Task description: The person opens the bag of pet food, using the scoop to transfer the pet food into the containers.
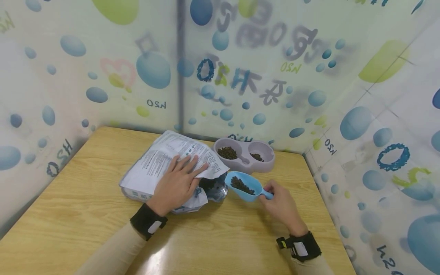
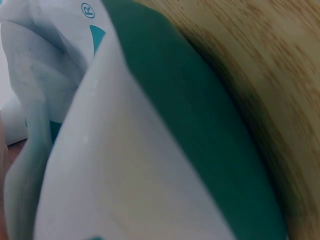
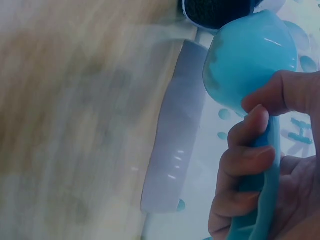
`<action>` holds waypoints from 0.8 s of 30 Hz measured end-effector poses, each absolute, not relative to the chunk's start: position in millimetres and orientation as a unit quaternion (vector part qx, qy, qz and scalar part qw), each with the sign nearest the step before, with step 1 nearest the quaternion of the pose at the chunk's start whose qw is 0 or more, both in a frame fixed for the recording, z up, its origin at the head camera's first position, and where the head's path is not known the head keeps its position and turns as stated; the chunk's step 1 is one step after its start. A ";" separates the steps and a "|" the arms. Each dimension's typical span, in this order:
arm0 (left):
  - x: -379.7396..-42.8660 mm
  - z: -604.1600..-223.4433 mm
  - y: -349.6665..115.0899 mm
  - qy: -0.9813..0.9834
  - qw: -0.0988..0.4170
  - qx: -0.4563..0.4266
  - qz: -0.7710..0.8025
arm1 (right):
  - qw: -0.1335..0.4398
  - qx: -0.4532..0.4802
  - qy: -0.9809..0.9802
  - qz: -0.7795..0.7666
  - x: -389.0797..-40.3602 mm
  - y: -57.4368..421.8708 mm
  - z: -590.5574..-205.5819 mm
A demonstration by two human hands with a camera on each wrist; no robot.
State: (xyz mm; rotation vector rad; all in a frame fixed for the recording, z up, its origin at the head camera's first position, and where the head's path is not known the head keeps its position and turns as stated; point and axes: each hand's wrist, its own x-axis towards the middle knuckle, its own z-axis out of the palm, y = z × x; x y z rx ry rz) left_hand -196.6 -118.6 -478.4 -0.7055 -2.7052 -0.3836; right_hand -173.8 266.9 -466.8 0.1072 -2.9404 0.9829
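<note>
My right hand (image 1: 282, 204) grips the handle of a blue scoop (image 1: 249, 194), its fingers curled round it in the right wrist view. Brown pellets (image 1: 241, 185) lie in the scoop, which hangs just right of the bag's mouth. With fingers spread, my left hand (image 1: 177, 183) rests flat on a white printed bag (image 1: 151, 164) lying on its side. Dark pellets show in the bag's silvery opening. Behind the scoop stands a grey double bowl (image 1: 247, 166); pellets sit in both its hollows, more in the left one. The left wrist view shows the white and green bag (image 2: 125, 165) up close.
The wooden table (image 1: 206, 244) bears all these things. Curtain-like walls (image 1: 220, 76) with blue and green dots enclose its back and both sides. The bowl and the bag lie near the table's back edge.
</note>
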 end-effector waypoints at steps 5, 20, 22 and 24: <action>-197.3 -479.3 -119.1 -0.945 0.164 -0.248 -0.135 | 0.036 0.024 -0.950 0.309 -180.9 273.0 -461.4; -196.5 -480.0 -118.8 -0.946 0.166 -0.247 -0.132 | 0.069 0.053 -0.957 0.275 -202.3 289.7 -448.7; -196.6 -480.2 -118.9 -0.946 0.164 -0.247 -0.132 | 0.074 0.049 -0.960 0.267 -204.6 291.2 -445.6; -196.5 -480.3 -118.8 -0.946 0.160 -0.246 -0.134 | 0.083 0.043 -0.962 0.257 -207.0 293.1 -442.5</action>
